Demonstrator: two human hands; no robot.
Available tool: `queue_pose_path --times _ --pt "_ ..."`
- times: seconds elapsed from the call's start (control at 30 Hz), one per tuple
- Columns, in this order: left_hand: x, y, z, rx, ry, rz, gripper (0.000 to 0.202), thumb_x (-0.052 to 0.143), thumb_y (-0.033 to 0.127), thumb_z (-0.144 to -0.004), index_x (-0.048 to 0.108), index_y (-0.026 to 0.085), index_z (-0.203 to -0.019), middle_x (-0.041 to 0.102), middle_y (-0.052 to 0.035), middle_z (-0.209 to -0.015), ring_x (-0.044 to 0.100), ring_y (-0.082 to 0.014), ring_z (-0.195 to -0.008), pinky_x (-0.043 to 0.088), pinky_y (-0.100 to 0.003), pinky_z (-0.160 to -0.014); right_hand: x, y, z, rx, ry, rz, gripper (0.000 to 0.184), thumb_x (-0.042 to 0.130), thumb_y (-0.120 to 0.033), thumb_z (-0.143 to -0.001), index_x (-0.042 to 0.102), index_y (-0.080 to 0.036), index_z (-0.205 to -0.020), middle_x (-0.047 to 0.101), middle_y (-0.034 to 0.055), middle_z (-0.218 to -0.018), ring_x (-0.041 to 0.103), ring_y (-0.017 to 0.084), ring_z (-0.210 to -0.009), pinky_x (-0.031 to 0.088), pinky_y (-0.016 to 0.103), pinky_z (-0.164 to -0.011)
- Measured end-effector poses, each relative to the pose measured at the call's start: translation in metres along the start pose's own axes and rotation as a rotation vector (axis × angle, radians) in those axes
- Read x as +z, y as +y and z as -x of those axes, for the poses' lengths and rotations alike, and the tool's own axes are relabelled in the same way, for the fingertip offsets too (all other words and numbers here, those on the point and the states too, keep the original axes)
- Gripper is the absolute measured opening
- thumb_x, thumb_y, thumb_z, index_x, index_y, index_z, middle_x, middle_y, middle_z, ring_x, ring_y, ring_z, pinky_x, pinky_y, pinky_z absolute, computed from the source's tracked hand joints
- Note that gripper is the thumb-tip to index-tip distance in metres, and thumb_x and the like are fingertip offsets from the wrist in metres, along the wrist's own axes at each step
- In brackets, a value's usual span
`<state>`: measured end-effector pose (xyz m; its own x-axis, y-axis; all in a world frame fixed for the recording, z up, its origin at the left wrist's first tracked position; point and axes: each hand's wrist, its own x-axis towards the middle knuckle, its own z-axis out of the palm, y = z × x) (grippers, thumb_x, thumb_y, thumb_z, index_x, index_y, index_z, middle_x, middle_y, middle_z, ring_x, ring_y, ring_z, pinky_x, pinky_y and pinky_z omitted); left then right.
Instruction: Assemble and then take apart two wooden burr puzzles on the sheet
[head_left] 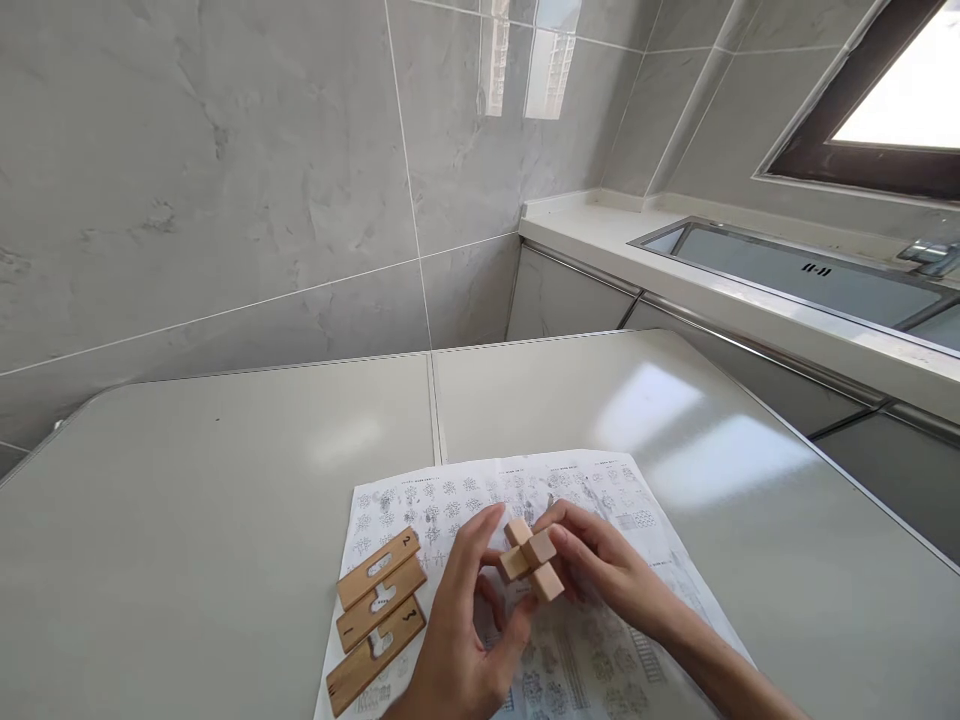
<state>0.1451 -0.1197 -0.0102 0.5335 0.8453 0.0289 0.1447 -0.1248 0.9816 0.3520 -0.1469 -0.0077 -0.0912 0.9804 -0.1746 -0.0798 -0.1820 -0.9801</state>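
A small wooden burr puzzle [525,562], made of pale crossed bars, is held above the printed sheet between my two hands. My right hand [596,560] pinches it from the right, thumb against one bar end and index finger behind. My left hand [472,610] curves round its left side, with the thumb tip at the lower bar and a finger behind the left bar end. Left of my left hand lie three flat wooden pieces with cut-outs: one marked 2 [401,546], one marked 1 [352,628] and one marked 3 [360,672]. They overlap in a slanting row.
Under everything lies a creased paper sheet [465,485] printed with many small diagrams. It rests on a glossy pale table [225,500] with a seam down the middle. Beyond stand a grey tiled wall [225,180] and, at right, a counter [577,225] with a sink [787,268].
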Motion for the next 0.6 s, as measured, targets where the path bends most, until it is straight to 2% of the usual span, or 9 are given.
queue_pose_path --times 0.07,0.13,0.27,0.4,0.5,0.6 --pt "0.002 0.001 0.001 -0.119 0.016 0.013 0.061 0.06 0.04 -0.103 0.034 0.037 -0.158 0.07 -0.0088 -0.117 0.065 -0.0158 -0.071 0.057 -0.031 -0.068 -0.005 -0.005 -0.002 -0.011 0.157 0.046 0.049 0.055 -0.069 -0.101 0.06 -0.021 -0.093 0.054 -0.0038 -0.062 0.047 0.013 -0.054 0.039 0.026 -0.054" --pt "0.003 0.002 0.002 -0.185 0.01 0.003 0.061 0.06 0.045 -0.102 0.035 0.036 -0.156 0.069 -0.0039 -0.101 0.056 -0.0128 -0.06 0.054 -0.03 -0.064 -0.013 -0.007 -0.004 -0.028 0.349 0.094 0.049 0.054 -0.069 -0.101 0.061 -0.021 -0.093 0.053 -0.0044 -0.06 0.046 0.014 -0.054 0.039 0.026 -0.055" --pt "0.003 0.003 0.001 -0.181 -0.006 -0.03 0.048 0.06 0.045 -0.101 0.046 0.035 -0.145 0.066 -0.0019 -0.096 0.053 -0.0128 -0.061 0.052 -0.029 -0.064 -0.036 -0.001 -0.008 -0.06 0.651 0.213 0.047 0.053 -0.068 -0.102 0.062 -0.022 -0.094 0.053 -0.0045 -0.059 0.048 0.016 -0.055 0.041 0.027 -0.056" --pt "0.004 0.002 0.0 -0.126 -0.018 -0.049 0.036 0.058 0.04 -0.101 0.052 0.033 -0.136 0.064 -0.0034 -0.1 0.056 -0.0138 -0.066 0.054 -0.028 -0.064 -0.059 0.011 -0.01 -0.074 0.877 0.512 0.045 0.058 -0.068 -0.097 0.065 -0.023 -0.095 0.067 0.0005 -0.07 0.055 0.019 -0.06 0.044 0.03 -0.059" --pt "0.004 0.001 -0.001 -0.093 -0.024 -0.052 0.031 0.058 0.037 -0.102 0.054 0.033 -0.132 0.063 -0.0061 -0.114 0.063 -0.0151 -0.076 0.055 -0.028 -0.064 -0.069 0.017 -0.01 -0.088 0.965 0.696 0.045 0.055 -0.067 -0.097 0.065 -0.024 -0.092 0.07 0.0015 -0.071 0.057 0.02 -0.061 0.045 0.031 -0.062" --pt "0.002 -0.001 -0.001 -0.069 -0.054 -0.061 0.03 0.057 0.035 -0.103 0.053 0.034 -0.132 0.062 -0.0066 -0.123 0.066 -0.0156 -0.081 0.057 -0.027 -0.065 -0.074 0.021 -0.011 -0.093 0.994 0.804 0.045 0.052 -0.067 -0.098 0.064 -0.024 -0.09 0.071 0.0017 -0.072 0.06 0.021 -0.06 0.045 0.032 -0.064"
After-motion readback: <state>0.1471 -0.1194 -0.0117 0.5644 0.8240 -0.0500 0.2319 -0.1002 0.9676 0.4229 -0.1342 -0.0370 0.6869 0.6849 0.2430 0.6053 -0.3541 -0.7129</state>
